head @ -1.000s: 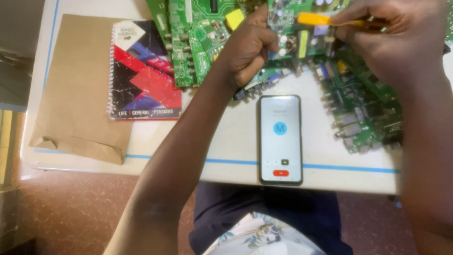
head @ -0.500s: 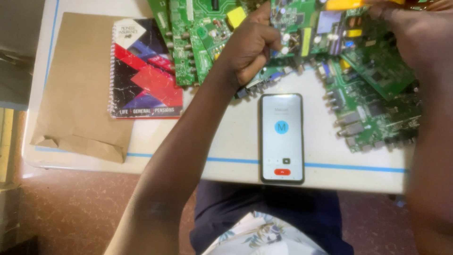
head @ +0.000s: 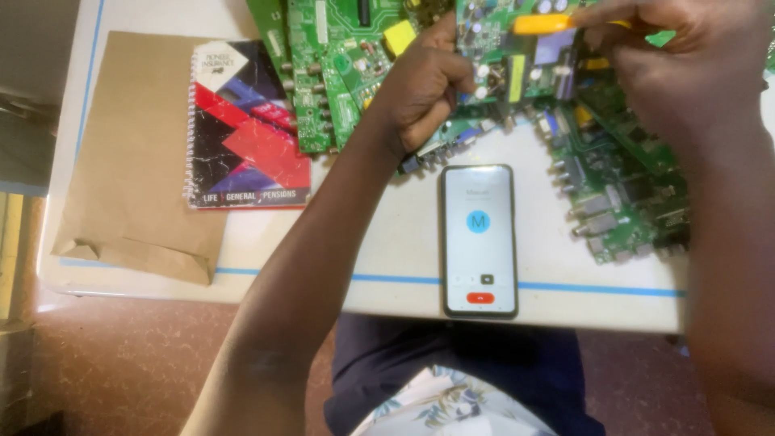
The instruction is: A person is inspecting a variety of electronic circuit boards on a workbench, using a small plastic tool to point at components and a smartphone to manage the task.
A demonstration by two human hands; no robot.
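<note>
My left hand (head: 424, 89) is closed on the edge of a green circuit board (head: 517, 60) and holds it tilted up off the white table (head: 387, 242). My right hand (head: 678, 69) grips a yellow-handled tool (head: 542, 24) at the top of that board. The tool's tip is hidden by my fingers. More green circuit boards lie flat: one (head: 331, 64) left of my left hand, another (head: 626, 198) under my right forearm.
A smartphone (head: 478, 240) with a lit call screen lies face up near the table's front edge. A spiral notebook (head: 242, 129) rests on a brown paper envelope (head: 129, 153) at the left. Reddish floor shows below the table edge.
The view shifted slightly up and then back down. My right hand with the yellow tool stays at the top of the held board. My left hand keeps its grip.
</note>
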